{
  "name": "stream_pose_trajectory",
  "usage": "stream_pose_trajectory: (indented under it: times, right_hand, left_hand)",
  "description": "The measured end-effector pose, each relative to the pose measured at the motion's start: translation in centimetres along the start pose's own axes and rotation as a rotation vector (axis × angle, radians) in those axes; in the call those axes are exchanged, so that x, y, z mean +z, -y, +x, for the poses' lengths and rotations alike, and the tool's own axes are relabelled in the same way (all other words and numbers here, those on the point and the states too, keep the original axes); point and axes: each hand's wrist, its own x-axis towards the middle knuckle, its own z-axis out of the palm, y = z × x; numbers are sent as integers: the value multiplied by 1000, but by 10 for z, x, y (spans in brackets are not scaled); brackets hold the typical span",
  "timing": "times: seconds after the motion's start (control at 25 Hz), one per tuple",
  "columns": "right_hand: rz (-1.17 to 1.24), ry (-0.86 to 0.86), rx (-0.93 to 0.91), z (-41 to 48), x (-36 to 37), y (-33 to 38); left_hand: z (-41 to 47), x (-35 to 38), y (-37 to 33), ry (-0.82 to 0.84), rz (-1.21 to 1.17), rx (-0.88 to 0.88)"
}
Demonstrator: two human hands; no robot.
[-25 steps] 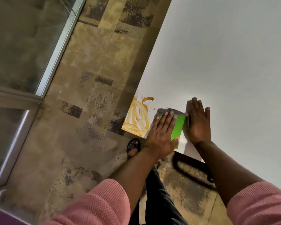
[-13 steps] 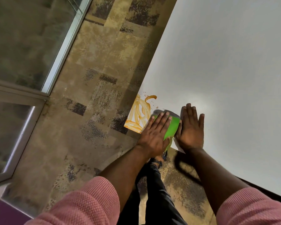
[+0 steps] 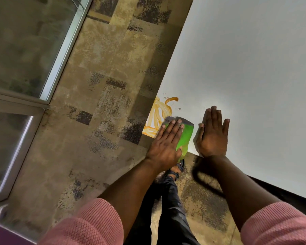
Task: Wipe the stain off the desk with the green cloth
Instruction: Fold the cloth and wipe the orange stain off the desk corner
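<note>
An orange smeared stain (image 3: 157, 117) covers the near left corner of the white desk (image 3: 245, 68). A folded green cloth (image 3: 185, 137) with a grey upper edge lies on the desk just right of the stain, touching its lower part. My left hand (image 3: 166, 144) presses flat on the cloth, fingers together and pointing up to the right. My right hand (image 3: 212, 133) lies flat on the bare desk just right of the cloth, fingers extended, holding nothing.
The desk's left edge runs diagonally up to the right, with patterned brown carpet (image 3: 95, 103) beyond it. A glass partition with a metal frame (image 3: 48, 82) stands at far left. My dark trousers and sandalled foot (image 3: 177, 170) are below the desk corner.
My left hand has slid the cloth left, closer onto the stain's lower part. My right hand stays flat beside it, and the gap between hand and cloth has widened slightly.
</note>
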Motion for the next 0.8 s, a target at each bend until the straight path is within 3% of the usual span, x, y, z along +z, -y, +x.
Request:
stream_pose_trajectory:
  times: [0.44,0.8]
  right_hand:
    - [-53,2,-1,1,5,-3]
    - [-43,39,29,1,0,2]
  left_hand:
    - [45,-8,-9,8,-52,-35]
    - [-21,5,4,14,-90,-104]
